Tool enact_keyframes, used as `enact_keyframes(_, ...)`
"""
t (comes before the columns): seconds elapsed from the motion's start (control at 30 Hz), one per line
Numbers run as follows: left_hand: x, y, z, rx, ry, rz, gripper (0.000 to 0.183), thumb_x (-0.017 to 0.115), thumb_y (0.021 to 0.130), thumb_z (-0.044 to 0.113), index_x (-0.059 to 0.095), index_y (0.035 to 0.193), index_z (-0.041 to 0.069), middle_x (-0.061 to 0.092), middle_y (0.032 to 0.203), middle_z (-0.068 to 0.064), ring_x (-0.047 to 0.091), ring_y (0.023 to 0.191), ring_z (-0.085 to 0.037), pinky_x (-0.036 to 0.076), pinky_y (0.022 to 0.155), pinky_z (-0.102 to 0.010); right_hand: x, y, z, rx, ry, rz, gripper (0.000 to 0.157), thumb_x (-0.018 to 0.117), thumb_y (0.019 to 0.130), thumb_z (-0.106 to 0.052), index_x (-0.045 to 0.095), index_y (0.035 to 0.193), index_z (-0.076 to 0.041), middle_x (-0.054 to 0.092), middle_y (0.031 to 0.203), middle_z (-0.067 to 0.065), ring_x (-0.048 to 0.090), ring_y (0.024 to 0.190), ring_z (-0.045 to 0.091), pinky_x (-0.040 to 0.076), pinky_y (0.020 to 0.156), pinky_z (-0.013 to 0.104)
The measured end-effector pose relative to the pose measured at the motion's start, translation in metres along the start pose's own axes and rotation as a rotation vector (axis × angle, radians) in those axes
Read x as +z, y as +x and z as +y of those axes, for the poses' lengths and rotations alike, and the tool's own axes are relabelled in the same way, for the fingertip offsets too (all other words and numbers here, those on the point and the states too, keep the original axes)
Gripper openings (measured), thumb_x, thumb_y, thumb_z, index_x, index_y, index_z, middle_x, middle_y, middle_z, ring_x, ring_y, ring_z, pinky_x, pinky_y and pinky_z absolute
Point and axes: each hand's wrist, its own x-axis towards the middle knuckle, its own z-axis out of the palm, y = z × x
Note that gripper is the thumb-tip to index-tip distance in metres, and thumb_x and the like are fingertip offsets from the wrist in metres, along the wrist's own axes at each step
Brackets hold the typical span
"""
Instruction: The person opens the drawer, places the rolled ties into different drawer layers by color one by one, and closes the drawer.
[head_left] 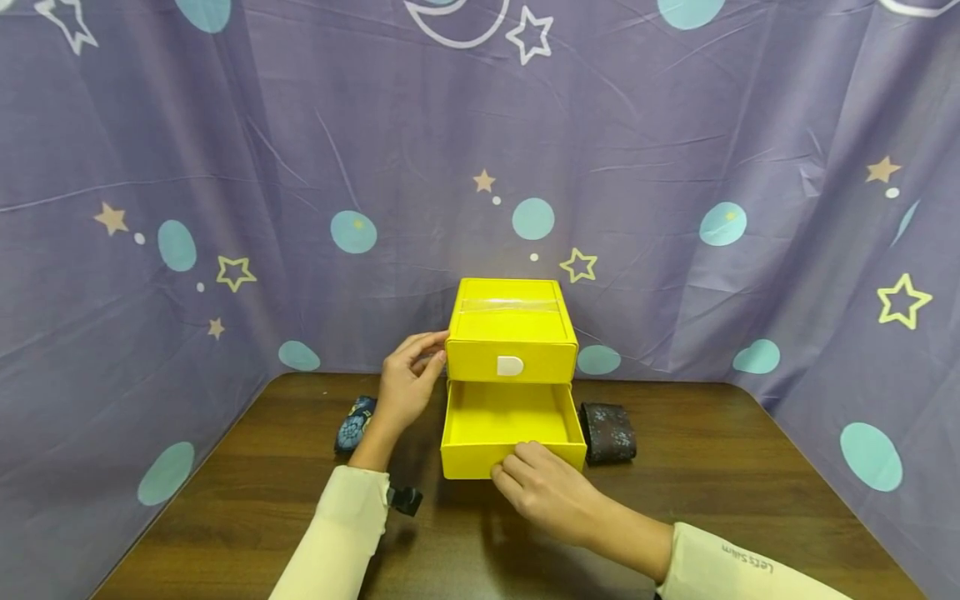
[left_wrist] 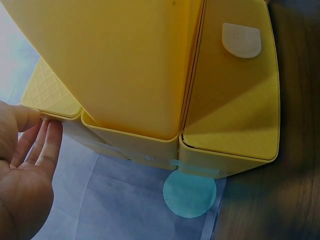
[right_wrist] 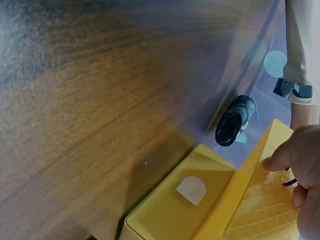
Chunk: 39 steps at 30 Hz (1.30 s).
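Observation:
A yellow drawer unit [head_left: 512, 310] with clear tape across its top stands near the back of the table. Below its top drawer [head_left: 472, 363], which has a white tab, the middle drawer [head_left: 510, 412] is pulled out with a bare interior. My right hand [head_left: 547, 493] grips the front of that drawer, thumb against the panel and fingers bent. With fingers fairly straight, my left hand [head_left: 408, 379] touches the upper left side of the unit at the front corner. The lowest drawer [left_wrist: 235, 100], also with a white tab, is closed in the left wrist view.
Left of the unit lies a dark blue patterned rolled cloth [head_left: 356, 425], partly behind my left forearm. A dark folded cloth item [head_left: 609, 432] with a floral print lies close on the right. The purple curtain [head_left: 420, 167] hangs behind the wooden table [head_left: 697, 467].

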Motion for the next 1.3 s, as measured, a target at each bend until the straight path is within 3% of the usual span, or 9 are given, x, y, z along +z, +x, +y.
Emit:
enact_keyframes(0.17, 0.000, 0.001, -0.019, -0.006, 0.006, 0.006, 0.030, 0.062, 0.097, -0.009, 0.067, 0.127, -0.009, 0.064, 0.124, -0.024, 0.065, 0.108, -0.037, 0.059, 0.091, -0.030, 0.000, -0.001, -0.002, -0.010, -0.002, 0.001, 0.032, 0.040, 0.099, 0.000, 0.071, 0.105, -0.004, 0.065, 0.091, 0.003, 0.048, 0.077, 0.016, 0.044, 0.069, 0.025)
enact_keyframes(0.33, -0.001, 0.002, -0.029, -0.012, -0.019, 0.004, 0.029, 0.065, 0.098, -0.002, 0.070, 0.127, 0.000, 0.066, 0.124, -0.016, 0.066, 0.109, -0.030, 0.057, 0.092, -0.025, 0.000, -0.003, -0.004, -0.018, -0.010, 0.001, 0.038, 0.034, 0.102, 0.001, 0.072, 0.107, -0.003, 0.065, 0.092, 0.004, 0.049, 0.077, 0.016, 0.046, 0.070, 0.025)
enact_keyframes(0.6, -0.003, 0.001, -0.029, -0.004, -0.036, -0.008, 0.029, 0.065, 0.099, 0.001, 0.071, 0.128, 0.002, 0.065, 0.124, -0.014, 0.066, 0.109, -0.028, 0.057, 0.093, -0.025, -0.001, -0.003, -0.008, -0.026, -0.043, 0.011, 0.049, 0.024, 0.108, 0.002, 0.072, 0.103, -0.004, 0.064, 0.088, 0.004, 0.047, 0.074, 0.017, 0.044, 0.067, 0.025)
enact_keyframes(1.3, -0.002, 0.001, -0.032, -0.007, -0.049, -0.004, 0.029, 0.066, 0.099, 0.002, 0.071, 0.127, 0.002, 0.065, 0.124, -0.015, 0.066, 0.109, -0.029, 0.057, 0.092, -0.022, -0.008, -0.002, -0.018, -0.056, -0.063, 0.030, 0.043, 0.030, 0.105, 0.003, 0.072, 0.105, -0.003, 0.063, 0.087, 0.003, 0.048, 0.074, 0.016, 0.045, 0.066, 0.025)
